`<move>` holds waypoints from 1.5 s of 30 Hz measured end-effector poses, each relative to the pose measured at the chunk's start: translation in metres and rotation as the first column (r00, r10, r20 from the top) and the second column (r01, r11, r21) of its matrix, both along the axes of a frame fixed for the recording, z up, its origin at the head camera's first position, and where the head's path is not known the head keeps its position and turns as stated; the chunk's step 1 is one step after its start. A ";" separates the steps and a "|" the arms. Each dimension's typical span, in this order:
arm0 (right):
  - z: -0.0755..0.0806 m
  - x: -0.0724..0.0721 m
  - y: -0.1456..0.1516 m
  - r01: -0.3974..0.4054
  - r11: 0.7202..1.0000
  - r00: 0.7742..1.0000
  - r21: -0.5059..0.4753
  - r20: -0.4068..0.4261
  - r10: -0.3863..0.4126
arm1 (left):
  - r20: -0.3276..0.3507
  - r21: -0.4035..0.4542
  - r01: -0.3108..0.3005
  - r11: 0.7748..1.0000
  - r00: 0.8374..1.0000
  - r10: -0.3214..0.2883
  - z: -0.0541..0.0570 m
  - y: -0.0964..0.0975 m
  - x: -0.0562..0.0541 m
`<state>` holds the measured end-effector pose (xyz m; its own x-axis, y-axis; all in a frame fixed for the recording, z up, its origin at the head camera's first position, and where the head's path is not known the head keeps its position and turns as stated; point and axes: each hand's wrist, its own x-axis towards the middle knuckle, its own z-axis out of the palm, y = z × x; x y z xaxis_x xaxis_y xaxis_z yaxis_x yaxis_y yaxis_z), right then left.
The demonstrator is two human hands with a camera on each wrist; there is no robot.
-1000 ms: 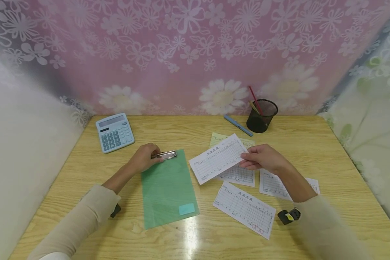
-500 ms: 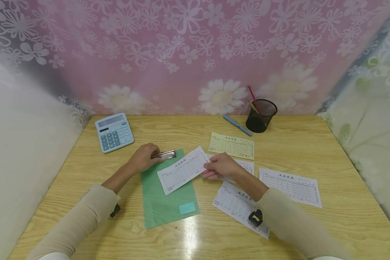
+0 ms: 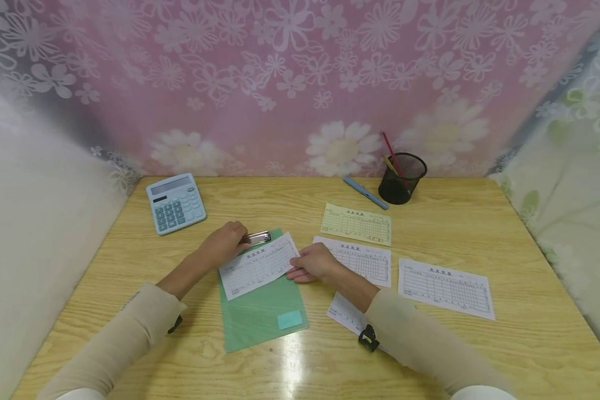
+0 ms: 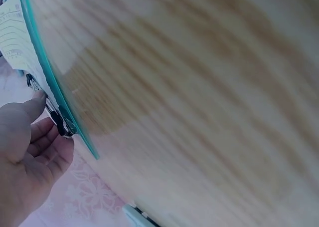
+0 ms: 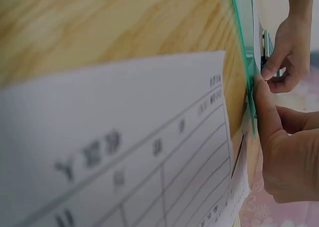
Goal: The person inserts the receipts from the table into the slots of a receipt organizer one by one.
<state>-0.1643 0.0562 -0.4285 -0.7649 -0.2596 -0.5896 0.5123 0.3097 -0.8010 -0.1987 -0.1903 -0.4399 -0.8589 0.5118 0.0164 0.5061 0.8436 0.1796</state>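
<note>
In the head view a green clipboard (image 3: 252, 325) lies left of centre, a light blue sticky note (image 3: 290, 319) near its lower right corner. My left hand (image 3: 223, 244) grips the metal clip (image 3: 256, 238) at its top; the left wrist view shows thumb and fingers (image 4: 64, 149) pinching it. A white printed form (image 3: 257, 269) lies slanted over the upper part of the board, its top left corner close to the clip. My right hand (image 3: 312, 263) pinches the form's right end between thumb and fingers. Whether the form's edge is under the clip is hard to see.
Further white forms (image 3: 445, 289) lie to the right, one partly under my right forearm. A yellow form (image 3: 356, 223) lies behind them. At the back stand a black mesh pen cup (image 3: 397, 191) and a blue pen (image 3: 365, 193). A calculator (image 3: 176, 204) is back left.
My right hand has carried the white form leftward from above the other papers onto the clipboard, toward its clip. My left hand has stayed at the clip.
</note>
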 end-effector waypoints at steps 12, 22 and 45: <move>-0.001 0.000 -0.005 0.027 0.998 0.999 -0.051 0.046 -0.025 | -0.105 -0.145 0.100 0.984 0.988 -0.116 0.003 0.003 0.002; -0.001 0.000 -0.010 0.069 0.996 0.995 -0.063 0.070 -0.065 | -0.190 -0.186 0.159 0.970 0.963 -0.194 -0.003 0.000 0.000; -0.009 -0.007 -0.023 0.098 0.992 0.995 -0.075 0.008 -0.098 | -0.232 -0.187 0.143 0.972 0.955 -0.186 -0.006 0.000 0.003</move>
